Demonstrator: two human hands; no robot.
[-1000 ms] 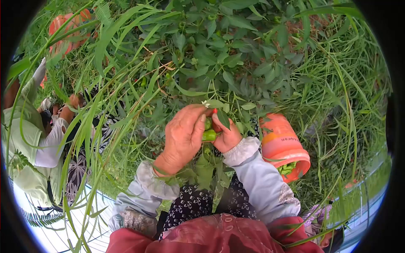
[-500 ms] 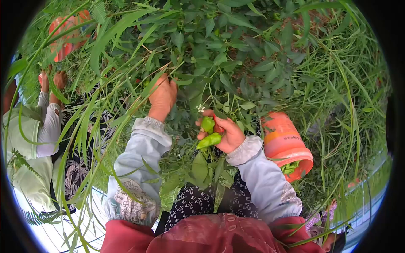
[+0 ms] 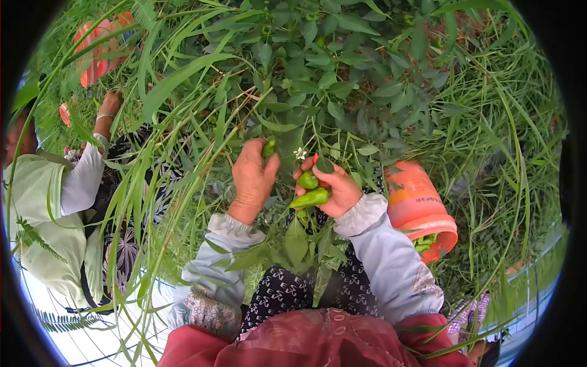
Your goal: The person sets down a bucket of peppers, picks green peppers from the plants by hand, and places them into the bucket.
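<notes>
My left hand (image 3: 252, 178) is closed, with a small green pepper (image 3: 269, 147) pinched between thumb and fingers. Close by on the right, my right hand (image 3: 340, 191) is wrapped round several peppers. A long pale-green pepper (image 3: 310, 199) sticks out of it to the left, a rounder green pepper (image 3: 307, 180) lies above that, and a bit of red shows at the fingertips. A small white flower (image 3: 299, 153) hangs between the two hands. Dark-leaved pepper plants (image 3: 330, 79) stand just beyond, and leaves cover part of my right fingers.
An orange bucket (image 3: 418, 194) lies tipped at my right, green peppers (image 3: 426, 241) visible in its mouth. Long grass blades (image 3: 183, 122) cross the left side. There, a co-worker in a light-green top (image 3: 40, 205) reaches into the plants near another orange bucket (image 3: 92, 55).
My left hand has come back from the foliage toward my right hand, and a green pepper now shows in it. My right hand has shifted slightly rightward with its peppers. The co-worker's arm has moved.
</notes>
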